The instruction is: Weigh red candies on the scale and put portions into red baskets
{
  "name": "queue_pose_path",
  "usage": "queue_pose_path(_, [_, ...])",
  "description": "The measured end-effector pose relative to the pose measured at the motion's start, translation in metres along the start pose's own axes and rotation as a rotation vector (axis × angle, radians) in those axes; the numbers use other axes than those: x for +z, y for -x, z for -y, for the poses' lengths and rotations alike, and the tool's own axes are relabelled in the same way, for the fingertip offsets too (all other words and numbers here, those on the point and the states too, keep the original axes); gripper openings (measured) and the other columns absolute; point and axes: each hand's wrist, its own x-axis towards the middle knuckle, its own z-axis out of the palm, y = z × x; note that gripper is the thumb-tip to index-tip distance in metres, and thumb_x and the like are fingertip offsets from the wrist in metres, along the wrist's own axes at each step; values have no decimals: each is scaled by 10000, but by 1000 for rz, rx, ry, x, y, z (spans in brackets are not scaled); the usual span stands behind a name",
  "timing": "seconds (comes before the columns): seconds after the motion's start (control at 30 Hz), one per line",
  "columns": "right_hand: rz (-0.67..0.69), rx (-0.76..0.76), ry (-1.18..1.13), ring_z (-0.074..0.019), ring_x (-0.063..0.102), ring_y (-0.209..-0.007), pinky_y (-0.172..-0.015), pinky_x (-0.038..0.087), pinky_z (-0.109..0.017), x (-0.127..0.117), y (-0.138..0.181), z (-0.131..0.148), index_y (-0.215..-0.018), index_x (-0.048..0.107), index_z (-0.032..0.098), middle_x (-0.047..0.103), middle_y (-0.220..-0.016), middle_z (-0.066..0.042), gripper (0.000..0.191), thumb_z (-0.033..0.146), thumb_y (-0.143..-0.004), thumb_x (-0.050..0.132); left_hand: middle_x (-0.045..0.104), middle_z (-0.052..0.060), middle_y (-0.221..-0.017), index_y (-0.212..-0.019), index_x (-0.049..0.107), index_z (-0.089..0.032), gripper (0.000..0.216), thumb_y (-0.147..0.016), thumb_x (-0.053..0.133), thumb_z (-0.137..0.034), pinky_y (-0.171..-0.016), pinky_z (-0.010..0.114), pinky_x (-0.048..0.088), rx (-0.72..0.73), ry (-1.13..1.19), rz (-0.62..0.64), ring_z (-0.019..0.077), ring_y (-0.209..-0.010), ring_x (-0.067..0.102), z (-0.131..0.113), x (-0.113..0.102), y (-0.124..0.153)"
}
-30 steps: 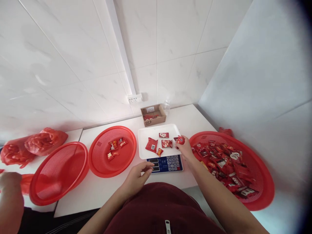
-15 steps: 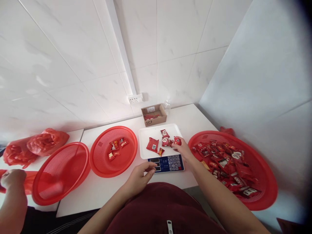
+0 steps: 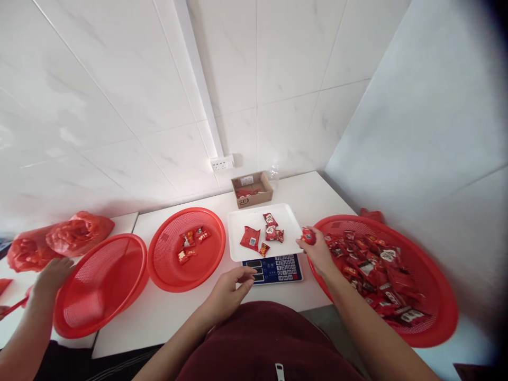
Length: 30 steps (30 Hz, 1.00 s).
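Between the scale and the right basket, my right hand (image 3: 318, 252) pinches a small red snack packet (image 3: 308, 236) at the right edge of the white weighing tray (image 3: 237, 214). Several red packets lie on that tray, among them a larger one with a barcode (image 3: 251, 238) and a small one (image 3: 264, 249) at the front. Near the left end of the blue keypad of the scale (image 3: 273, 269), my left hand (image 3: 230, 291) hovers or rests with fingers apart, holding nothing. The large red basket (image 3: 438, 296) on the right is heaped with red packets (image 3: 371, 270).
A red basket (image 3: 166, 270) left of the scale holds several small packets. Another red basket (image 3: 101, 286) stands farther left. Behind the tray is a cardboard box (image 3: 254, 199). At far left are red plastic bags (image 3: 79, 233) and a co-worker's hand (image 3: 53, 275).
My right hand has moved right, lifting a red packet away from the tray's cluster to its right edge. My left hand has barely moved. The co-worker's hand has shifted toward the bags.
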Motion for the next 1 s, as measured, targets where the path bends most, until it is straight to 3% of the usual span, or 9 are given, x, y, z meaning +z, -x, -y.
queue_pose_path(0.13, [-167, -56, 204, -276, 523, -1198, -1017, 407, -418, -42, 0, -27, -1350, 438, 181, 534, -1328, -136, 757, 458, -670, 621, 710, 61, -1011, -1093, 640, -206, 271, -874, 512, -300, -860, 341, 517, -5, -15, 13, 196, -947, 656, 2, 1, -1])
queue_pose_path(0.27, [-181, -134, 572, -350, 336, -1367, -1089, 308, -488, -63, 13, -58, -1428, 358, 79, 397, -1454, -226, 794, 471, -755, 510, 684, 70, -1106, -1126, 627, -217, 284, -878, 512, -295, -916, 372, 505, 29, -137, 13, 208, -1015, 635, 12, 2, -16])
queue_pose_path(0.37, [-83, -173, 777, -354, 302, -1390, -1082, 310, -515, -59, 32, -75, -1407, 408, 81, 391, -1472, -221, 713, 493, -825, 411, 584, 112, -1301, -1236, 574, -211, 375, -874, 545, -305, -1041, 438, 425, 111, -337, 6, 256, -1221, 528, 21, 7, -42])
queue_pose_path(0.43, [5, -170, 895, -346, 319, -1386, -1073, 317, -535, -51, 46, -80, -1396, 439, 107, 432, -1459, -196, 668, 486, -849, 372, 440, 145, -1452, -1337, 499, -198, 513, -855, 596, -344, -1113, 487, 334, 158, -480, 25, 304, -1378, 355, 26, 13, -67])
queue_pose_path(0.57, [119, -160, 1102, -337, 296, -1405, -1085, 265, -583, -42, 70, -83, -1393, 471, 164, 452, -1463, -159, 617, 467, -867, 357, 226, 132, -1575, -1462, 339, -235, 744, -825, 631, -485, -1153, 555, 211, 275, -728, 88, 341, -1461, 125, 37, 30, -122])
queue_pose_path(0.8, [139, -161, 1154, -321, 336, -1389, -1095, 226, -611, -48, 87, -96, -1395, 480, 207, 497, -1435, -132, 596, 456, -870, 349, 129, 127, -1601, -1517, 211, -266, 926, -771, 548, -701, -1112, 681, 72, 302, -1006, 141, 389, -1457, 73, 64, 50, -180])
queue_pose_path(1.0, [152, -139, 1103, -293, 362, -1379, -1106, 260, -550, -46, 86, -95, -1391, 484, 207, 529, -1411, -111, 585, 440, -871, 353, 135, 118, -1601, -1518, 194, -302, 855, -815, 452, -715, -1073, 731, 61, 295, -1056, 122, 391, -1457, 45, 58, 58, -208])
